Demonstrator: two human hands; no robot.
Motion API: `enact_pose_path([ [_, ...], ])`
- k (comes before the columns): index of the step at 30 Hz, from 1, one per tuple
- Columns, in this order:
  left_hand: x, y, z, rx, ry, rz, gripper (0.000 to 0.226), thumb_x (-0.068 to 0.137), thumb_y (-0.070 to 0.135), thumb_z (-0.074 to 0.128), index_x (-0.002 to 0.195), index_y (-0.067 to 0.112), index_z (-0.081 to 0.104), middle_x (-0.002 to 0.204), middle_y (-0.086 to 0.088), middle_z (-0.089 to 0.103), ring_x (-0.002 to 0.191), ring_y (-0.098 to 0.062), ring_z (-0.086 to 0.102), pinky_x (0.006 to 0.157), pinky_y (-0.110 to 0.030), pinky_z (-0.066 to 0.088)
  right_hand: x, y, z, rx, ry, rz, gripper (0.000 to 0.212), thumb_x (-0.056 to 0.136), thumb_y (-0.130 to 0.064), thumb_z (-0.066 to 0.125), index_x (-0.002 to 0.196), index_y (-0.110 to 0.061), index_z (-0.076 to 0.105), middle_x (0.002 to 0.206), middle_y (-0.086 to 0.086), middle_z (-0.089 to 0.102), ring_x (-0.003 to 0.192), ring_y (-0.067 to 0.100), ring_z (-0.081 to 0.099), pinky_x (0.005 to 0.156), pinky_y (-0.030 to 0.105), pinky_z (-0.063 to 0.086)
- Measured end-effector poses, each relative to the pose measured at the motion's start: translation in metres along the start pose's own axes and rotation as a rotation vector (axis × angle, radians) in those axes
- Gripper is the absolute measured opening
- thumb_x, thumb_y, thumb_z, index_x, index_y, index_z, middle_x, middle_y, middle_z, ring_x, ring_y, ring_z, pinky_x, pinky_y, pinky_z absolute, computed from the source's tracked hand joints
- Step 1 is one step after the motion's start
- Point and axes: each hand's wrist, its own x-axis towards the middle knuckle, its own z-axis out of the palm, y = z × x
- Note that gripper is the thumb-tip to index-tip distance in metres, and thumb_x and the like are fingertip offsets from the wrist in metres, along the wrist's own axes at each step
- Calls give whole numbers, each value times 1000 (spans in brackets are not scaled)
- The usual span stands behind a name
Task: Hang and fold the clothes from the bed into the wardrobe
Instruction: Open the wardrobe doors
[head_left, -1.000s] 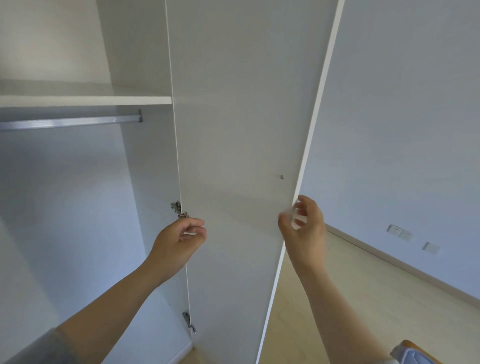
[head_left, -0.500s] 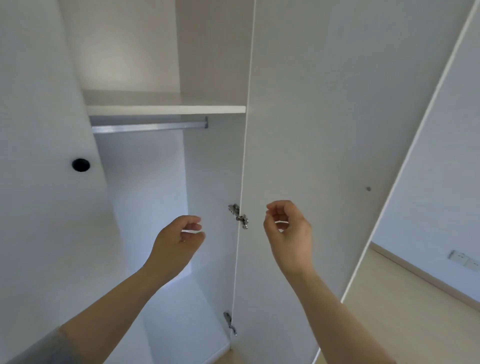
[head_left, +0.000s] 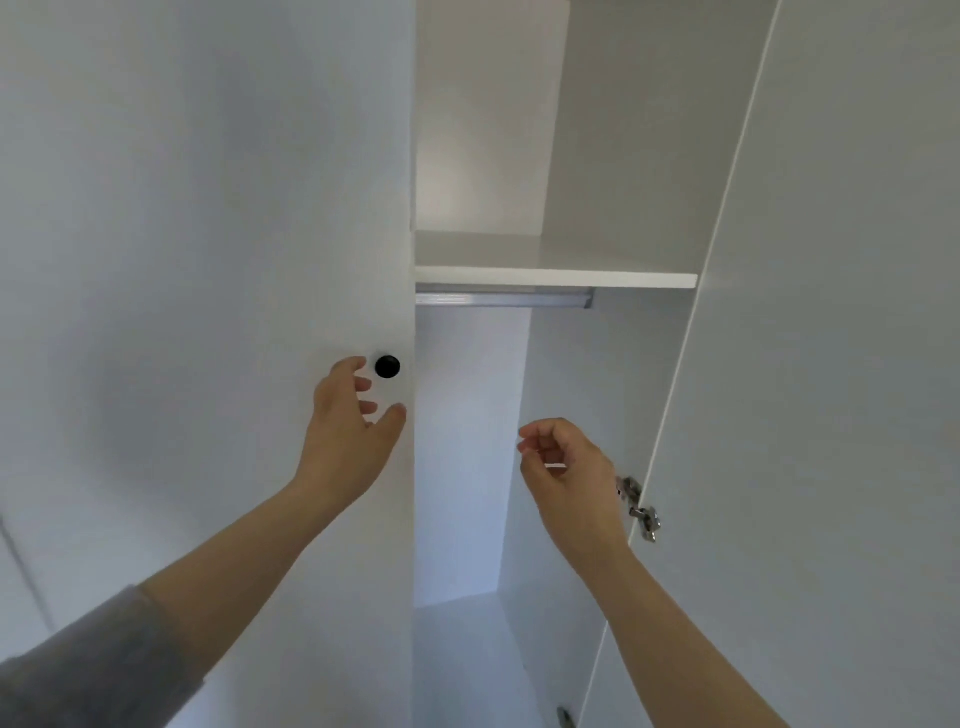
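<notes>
The white wardrobe stands in front of me with its right door (head_left: 831, 364) swung open. Its left door (head_left: 208, 260) is closed and carries a round black knob (head_left: 387, 367). My left hand (head_left: 350, 431) is raised just below and left of that knob, fingers spread and loosely bent, holding nothing. My right hand (head_left: 566, 467) hangs in front of the opening with loosely curled fingers and is empty. Inside, a white shelf (head_left: 556, 278) sits above a metal hanging rail (head_left: 504, 300). No clothes and no bed are in view.
Metal hinges (head_left: 639, 506) sit on the inner edge of the right door, near my right wrist. Another hinge (head_left: 563, 717) shows at the bottom. The wardrobe floor (head_left: 457, 649) lies below the rail.
My view has turned left. My right hand has let go of the right door's edge. My left hand has risen toward the black knob and opened its fingers.
</notes>
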Motion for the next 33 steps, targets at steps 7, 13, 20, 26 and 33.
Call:
enact_pose_path([
  [7, 19, 11, 18, 107, 79, -6, 41, 90, 17, 61, 130, 20, 51, 123, -4, 50, 96, -17, 60, 82, -28, 46, 36, 19, -2, 51, -161, -38, 28, 89, -7, 58, 90, -34, 65, 86, -14, 68, 78, 4, 63, 62, 10, 46],
  [13, 30, 19, 32, 197, 209, -84, 22, 89, 15, 59, 111, 16, 61, 109, -6, 59, 79, -14, 61, 72, -26, 43, 73, 34, -17, 84, -288, -96, 24, 91, -11, 59, 92, -34, 65, 86, -14, 68, 79, 4, 63, 62, 10, 46],
  [20, 11, 30, 35, 268, 246, -82, 25, 88, 13, 58, 112, 20, 60, 109, 1, 57, 77, -12, 62, 77, -27, 48, 94, 42, -14, 188, -391, -58, 19, 92, -11, 60, 92, -28, 66, 88, -5, 69, 79, 7, 63, 67, 15, 49],
  [26, -27, 43, 29, 278, 302, -84, 27, 88, 17, 59, 113, 26, 58, 106, 11, 56, 72, -6, 61, 76, -27, 52, 105, 11, 4, 329, -500, -40, 17, 93, -9, 58, 95, -23, 68, 94, 8, 71, 92, 30, 66, 89, 49, 54],
  [33, -72, 51, 1, 303, 297, -49, 26, 88, 19, 60, 108, 35, 56, 102, 18, 57, 74, -4, 59, 71, -18, 50, 87, -28, 33, 425, -651, -53, 21, 98, -18, 56, 117, -23, 63, 112, 3, 70, 107, 17, 66, 100, 43, 51],
])
